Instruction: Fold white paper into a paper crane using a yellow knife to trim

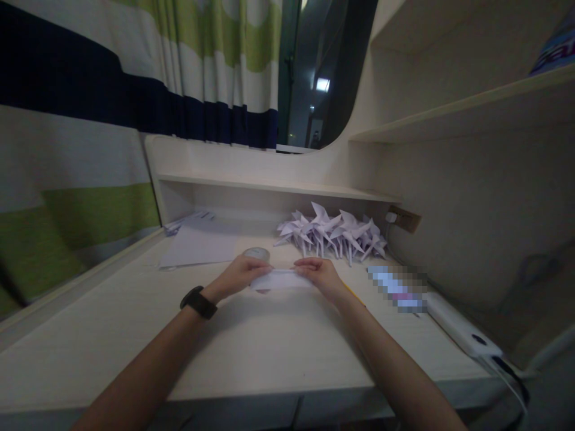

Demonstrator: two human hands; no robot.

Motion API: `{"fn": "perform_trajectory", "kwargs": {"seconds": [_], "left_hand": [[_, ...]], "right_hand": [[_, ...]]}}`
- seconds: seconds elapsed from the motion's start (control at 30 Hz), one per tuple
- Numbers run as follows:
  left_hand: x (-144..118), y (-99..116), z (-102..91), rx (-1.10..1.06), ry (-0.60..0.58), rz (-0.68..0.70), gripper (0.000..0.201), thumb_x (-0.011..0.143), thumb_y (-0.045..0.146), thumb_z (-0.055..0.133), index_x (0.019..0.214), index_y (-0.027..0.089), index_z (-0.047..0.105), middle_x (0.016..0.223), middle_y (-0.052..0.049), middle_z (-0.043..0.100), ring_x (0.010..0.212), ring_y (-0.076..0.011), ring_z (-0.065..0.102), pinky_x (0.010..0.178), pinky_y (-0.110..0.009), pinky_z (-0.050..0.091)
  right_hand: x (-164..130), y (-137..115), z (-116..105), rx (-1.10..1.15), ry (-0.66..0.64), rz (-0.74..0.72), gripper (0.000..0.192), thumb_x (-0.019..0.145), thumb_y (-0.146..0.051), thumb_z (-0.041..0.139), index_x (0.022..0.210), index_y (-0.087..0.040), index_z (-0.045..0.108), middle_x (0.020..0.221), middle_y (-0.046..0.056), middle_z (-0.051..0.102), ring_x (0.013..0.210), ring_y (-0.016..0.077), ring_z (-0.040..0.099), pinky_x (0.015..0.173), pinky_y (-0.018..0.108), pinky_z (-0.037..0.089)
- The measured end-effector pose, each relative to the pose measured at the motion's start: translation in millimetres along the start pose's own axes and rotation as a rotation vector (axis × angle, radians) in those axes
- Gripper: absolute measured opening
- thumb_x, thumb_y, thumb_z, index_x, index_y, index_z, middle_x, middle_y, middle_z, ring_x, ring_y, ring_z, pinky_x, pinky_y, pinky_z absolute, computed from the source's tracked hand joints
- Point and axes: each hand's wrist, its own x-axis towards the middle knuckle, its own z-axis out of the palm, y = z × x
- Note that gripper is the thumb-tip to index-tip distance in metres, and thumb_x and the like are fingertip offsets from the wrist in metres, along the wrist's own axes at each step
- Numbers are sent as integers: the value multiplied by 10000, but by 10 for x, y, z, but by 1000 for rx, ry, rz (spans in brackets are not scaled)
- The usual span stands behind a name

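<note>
A small piece of white paper [282, 280] is stretched between my two hands, just above the desk top. My left hand [245, 272], with a dark watch on its wrist, pinches the paper's left end. At the right end, my right hand [320, 275] grips the upper edge between thumb and fingers. The paper's top edge looks folded or rolled over. Just behind my left hand lies a round, pale object [256, 254], partly covered, whose kind I cannot make out. Several white paper pinwheels [332, 230] are heaped beyond my right hand.
Paper sheets [197, 242] lie at the back left. A yellow pencil-like stick [354, 294] is beside my right forearm. Farther right are a blurred-out screen [395, 288] and a white power strip [462, 326] with cables. A low shelf [278, 187] spans the desk's back.
</note>
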Motion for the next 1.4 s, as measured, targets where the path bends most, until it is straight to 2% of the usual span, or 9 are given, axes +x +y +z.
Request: {"fn": "perform_trajectory", "kwargs": {"seconds": [0.2,0.47,0.7,0.87,0.97,1.1,1.4], "left_hand": [[1,35,8,81,23,53,308,804,419,636,820,133,748,670,-61,706,584,-168,630,533,-244,500],[24,-45,7,65,72,87,278,756,365,693,903,141,766,782,-89,746,674,-198,666,615,-285,528],[31,-60,-17,55,87,48,263,711,321,738,890,130,771,753,-88,746,669,-198,663,647,-293,528],[32,-63,7,-27,94,8,283,673,320,776,877,124,771,765,-97,743,673,-201,672,664,-315,555],[31,-82,56,-125,92,-38,369,673,368,780,930,105,755,801,-108,737,653,-206,684,631,-334,579],[30,-105,119,-211,18,-79,469,688,436,765,993,82,732,800,-115,726,661,-223,698,607,-351,599],[42,-171,136,-286,35,-34,380,648,409,803,892,121,757,815,-86,726,733,-209,689,738,-375,599]], "right_hand": [[7,37,-12,-11,9,2,393,575,-395,832,885,-176,729,823,70,754,656,168,679,584,252,483],[13,43,2,44,28,12,412,516,-356,867,857,-173,726,855,86,754,740,205,703,681,300,526],[19,63,-5,54,19,-9,405,508,-310,869,852,-160,716,866,98,752,756,218,709,702,323,532],[13,60,-5,50,-1,-15,406,489,-272,872,841,-156,707,866,101,752,753,219,707,672,310,529],[8,61,-5,51,1,-16,409,479,-256,873,839,-160,703,865,96,752,747,214,705,658,302,528],[-6,40,4,56,0,-20,388,489,-239,866,832,-165,701,856,86,753,742,205,704,659,295,528],[-24,60,62,58,-2,-62,399,508,-282,864,855,-174,699,875,91,752,789,230,709,728,346,541]]}}
